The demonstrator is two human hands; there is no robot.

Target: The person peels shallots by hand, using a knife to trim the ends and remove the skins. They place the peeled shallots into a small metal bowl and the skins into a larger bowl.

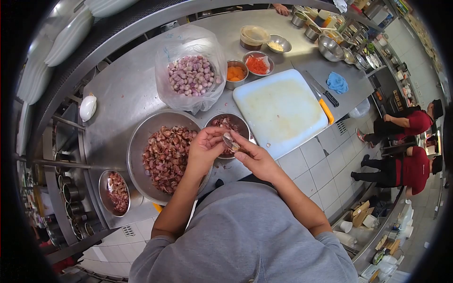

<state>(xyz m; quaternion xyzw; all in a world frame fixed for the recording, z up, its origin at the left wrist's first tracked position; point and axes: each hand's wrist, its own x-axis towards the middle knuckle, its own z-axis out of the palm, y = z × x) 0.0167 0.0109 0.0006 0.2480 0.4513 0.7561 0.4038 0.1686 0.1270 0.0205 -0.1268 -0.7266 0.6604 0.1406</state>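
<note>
Both my hands meet over the small metal bowl (245, 126), which holds reddish-brown pieces like shallot skins. Between my fingertips is a small shallot (230, 141), pale with brownish skin. My left hand (206, 145) grips it from the left with bent fingers. From the other side, my right hand (257, 159) pinches it between thumb and fingers; I cannot tell whether a small blade is there too. Beside my left forearm sits a large steel bowl (137, 134) full of unpeeled shallots (165, 155). Behind it, a clear plastic bag (165, 52) holds peeled purple shallots (191, 75).
Right of my hands lies a white cutting board (281, 108), with a yellow-handled knife (325, 111) and a black-handled knife (330, 97) beside it. Past them is a blue cloth (337, 82). An oval bowl (104, 200) stands left. Two people (415, 170) in red stand at right.
</note>
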